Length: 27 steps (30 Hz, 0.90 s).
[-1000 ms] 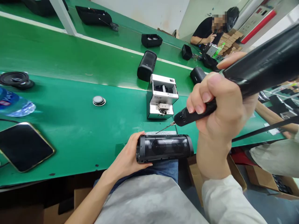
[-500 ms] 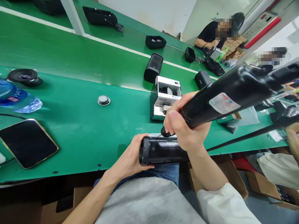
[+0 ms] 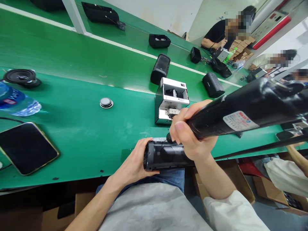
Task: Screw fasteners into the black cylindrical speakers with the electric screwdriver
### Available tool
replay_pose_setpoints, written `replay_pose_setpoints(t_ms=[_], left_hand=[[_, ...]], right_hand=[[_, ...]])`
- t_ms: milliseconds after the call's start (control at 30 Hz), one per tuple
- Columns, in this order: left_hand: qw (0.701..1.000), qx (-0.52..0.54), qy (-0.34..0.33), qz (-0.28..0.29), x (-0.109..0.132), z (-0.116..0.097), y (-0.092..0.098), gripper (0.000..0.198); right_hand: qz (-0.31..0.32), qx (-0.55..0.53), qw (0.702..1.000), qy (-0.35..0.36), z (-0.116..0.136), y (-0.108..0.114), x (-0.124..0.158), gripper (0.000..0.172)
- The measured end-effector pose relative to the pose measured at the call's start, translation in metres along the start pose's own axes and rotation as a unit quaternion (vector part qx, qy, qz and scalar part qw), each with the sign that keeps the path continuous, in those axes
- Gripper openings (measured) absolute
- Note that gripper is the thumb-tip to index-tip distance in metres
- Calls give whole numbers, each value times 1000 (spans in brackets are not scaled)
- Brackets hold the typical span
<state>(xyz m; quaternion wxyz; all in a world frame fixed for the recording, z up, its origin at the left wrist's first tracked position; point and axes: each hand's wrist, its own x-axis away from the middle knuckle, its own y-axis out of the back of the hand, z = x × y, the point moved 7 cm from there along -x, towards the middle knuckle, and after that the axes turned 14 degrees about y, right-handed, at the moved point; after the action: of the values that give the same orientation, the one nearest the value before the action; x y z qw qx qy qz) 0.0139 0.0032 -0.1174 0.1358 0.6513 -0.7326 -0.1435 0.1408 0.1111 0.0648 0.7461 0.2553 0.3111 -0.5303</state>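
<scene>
A black cylindrical speaker body point(image 3: 163, 155) lies across the near edge of the green bench, over my lap. My left hand point(image 3: 133, 160) is wrapped round its left end. My right hand point(image 3: 190, 134) is closed around the lower end of a long black electric screwdriver point(image 3: 243, 112), whose tip presses down onto the top of the speaker body. The bit itself is hidden behind my fingers. A small white and metal screw feeder box point(image 3: 172, 101) stands just behind the speaker body.
A phone point(image 3: 24, 147), a water bottle point(image 3: 16, 102), a loose speaker driver point(image 3: 21, 77) and a small round metal part point(image 3: 106, 102) lie on the left. Other black speakers point(image 3: 160, 69) rest on the conveyor. Co-workers sit at the far right.
My right hand has brought the screwdriver down from above the bench onto the speaker body, covering its right half. My left hand has kept its hold.
</scene>
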Motion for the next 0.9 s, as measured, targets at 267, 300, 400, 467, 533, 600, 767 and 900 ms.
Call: replay_pose_setpoints(t_ms=[267,300,400,467,533,600,767,900], left_hand=[[999,-48,6,1,2,4,-2,118],[999,-51,4,1,2,4,-2,118],[999,-51,4,0,3,7,-2,119],[999,-52,8,0,3,9,-2,120],[999,-51,14,-1,2,10,-2,119],[999,-47,16,-5,3,9,-1,118],[999,-48,17,-11,3,8,0,115],[998,-61,14,-9,3,9,0,116]], right_hand=[[-62,-61,994,58,32,31,-43,31],[-103,-35,990,86,36,44,-52,29],[-184,26,969,162,35,68,-74,23],[-184,32,966,176,21,69,-84,22],[-177,27,969,173,5,65,-88,19],[-177,31,968,173,-6,60,-88,17],[-180,69,969,156,-13,55,-84,15],[-180,76,971,140,-16,55,-80,15]])
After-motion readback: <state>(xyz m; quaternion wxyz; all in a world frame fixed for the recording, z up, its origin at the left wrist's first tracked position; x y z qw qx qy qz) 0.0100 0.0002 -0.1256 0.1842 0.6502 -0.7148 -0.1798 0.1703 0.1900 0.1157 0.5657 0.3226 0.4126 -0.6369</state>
